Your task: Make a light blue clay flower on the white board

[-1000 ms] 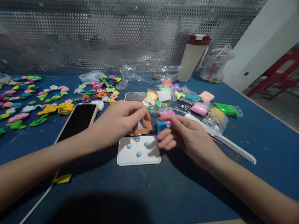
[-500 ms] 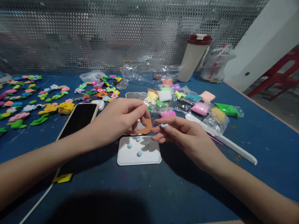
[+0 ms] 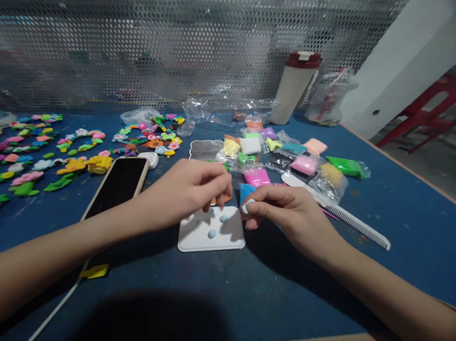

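My right hand (image 3: pixel 287 210) pinches a small pale blue piece of clay (image 3: pixel 248 206) between thumb and forefinger, just past the right edge of a white tray (image 3: pixel 196 243). My left hand (image 3: pixel 196 191) hovers over the tray's far edge with its fingers curled down and together. What the left fingertips hold, if anything, is hidden. On the tray lie small pale blue balls, one nearer the left fingers (image 3: pixel 224 218) and one further forward (image 3: pixel 212 234). Shadow and my left hand cover the tray's far left part. Behind the left fingers shows a bit of an orange-brown piece (image 3: pixel 222 200).
Packets of coloured clay (image 3: pixel 258 176) lie behind my hands. To the right is a white comb (image 3: pixel 359 225); a tumbler (image 3: pixel 294 89) stands at the back. A phone (image 3: pixel 121 182) with a cable and several colourful clay pieces (image 3: pixel 81 141) are on the left.
My right hand has moved slightly down, and its fingers have closed tighter on the clay. My left hand has shifted slightly right and down, and a ball beneath it is out of sight.
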